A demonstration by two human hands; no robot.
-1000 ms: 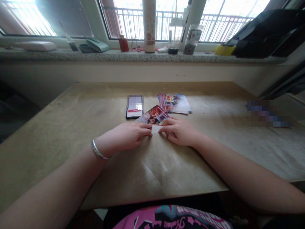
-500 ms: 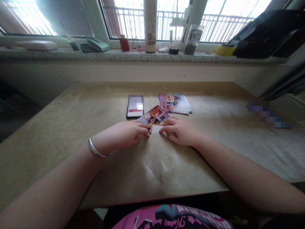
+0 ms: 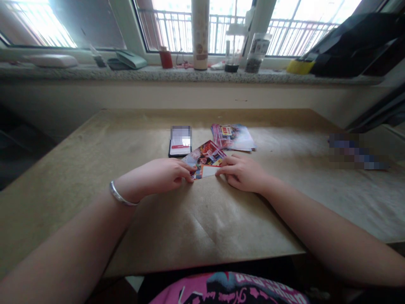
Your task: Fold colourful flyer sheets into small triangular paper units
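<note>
At the left of the paper-covered table (image 3: 79, 177), the left hand (image 3: 158, 175), with a bracelet (image 3: 117, 196) at its wrist, is curled, its fingertips gripping the near-left edge of a colourful leaflet (image 3: 205, 155). The leaflet lies flat at mid-table, just beside a phone (image 3: 180, 144) to its far left. Its near corner is turned up, showing a white flap (image 3: 209, 171). The right hand (image 3: 245, 174) is curled likewise, its fingertips pinching that flap. A stack of leaflets (image 3: 234, 137) lies just behind.

Assessed risks: glossy paper may slide on the table covering if the two hands press unevenly, setting the crease askew. The tight pinch could tear the flap. A shifted sheet could nudge the phone.
</note>
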